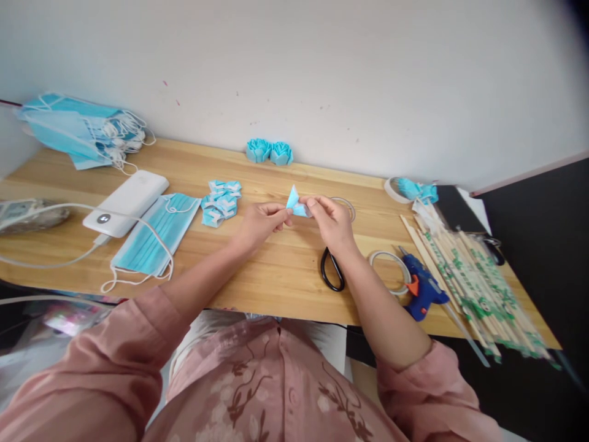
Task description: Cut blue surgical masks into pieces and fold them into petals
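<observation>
A small folded piece of blue mask fabric [293,197] is pinched between my two hands, above the middle of the table. My left hand [264,224] closes its thumb and fingertips on the piece's left edge. On the other side, my right hand [330,222] grips its right end between thumb and fingers. Left of my hands lies a cluster of small folded blue pieces [221,202] with white strips on them. Black-handled scissors [332,270] lie partly hidden under my right forearm. Two blue fabric flowers [269,152] sit at the back, against the wall.
To the left are a pile of blue face masks [78,126], a single mask [159,236] and a white power bank [126,202] with a cable. At right lie a blue glue gun [423,287], wrapped chopsticks [473,282], a tape roll [396,190] and a black flat object [459,210].
</observation>
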